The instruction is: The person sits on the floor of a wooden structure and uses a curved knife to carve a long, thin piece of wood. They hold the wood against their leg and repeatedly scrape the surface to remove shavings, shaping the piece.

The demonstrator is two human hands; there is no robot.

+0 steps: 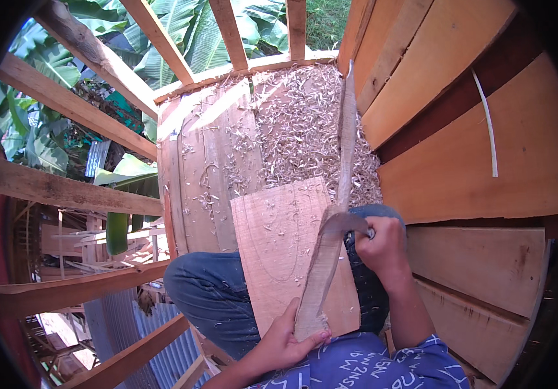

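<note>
Hands: 2. Left hand (286, 343) closed on the near end of the long wooden piece (318, 275); right hand (382, 249) wrapped round the handle of the curved knife (342, 223), blade crossing the piece. Count: 1 piece, 1 knife, 1 flat board (275, 240) across both legs (209, 292). Piece slants over the board, far end past its edge, above shavings (295, 123). Room: open left, over floor planks (191, 159); tighter right, beside the plank wall (467, 155).
</note>
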